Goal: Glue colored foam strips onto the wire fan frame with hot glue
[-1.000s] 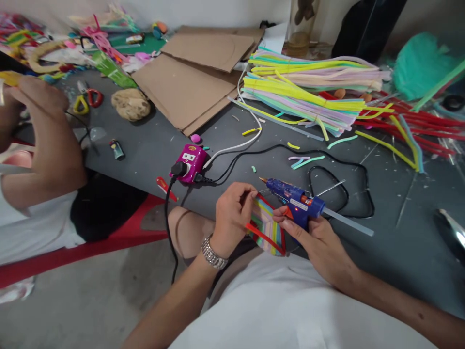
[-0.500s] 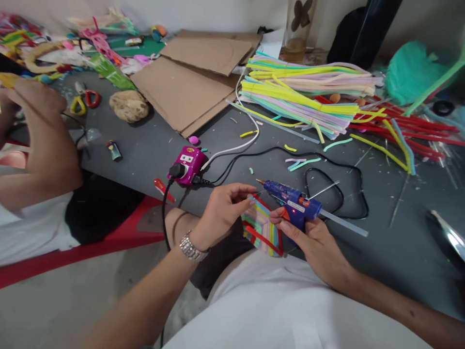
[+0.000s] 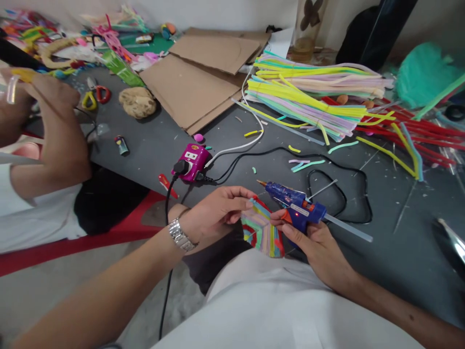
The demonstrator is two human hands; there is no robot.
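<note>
Left hand (image 3: 217, 212) swung toward 9 o'clock, pipe-cleaner weave (image 3: 260, 231) turned.
Weave pinched by its fingers (image 3: 238, 199); glue gun (image 3: 296, 212) gripped by right hand (image 3: 316, 252).

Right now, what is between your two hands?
In the head view, a colorful striped craft piece sits between the left hand and the right hand. The left fingers touch it, and the right hand grips a blue glue gun.

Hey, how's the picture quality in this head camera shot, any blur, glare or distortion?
Head view: soft, even light with only faint shadows; the craft clutter in the top-left corner looks smeared and stretched; glare burns out part of the shiny metal object at the right edge; the glue gun stays sharp.
</note>
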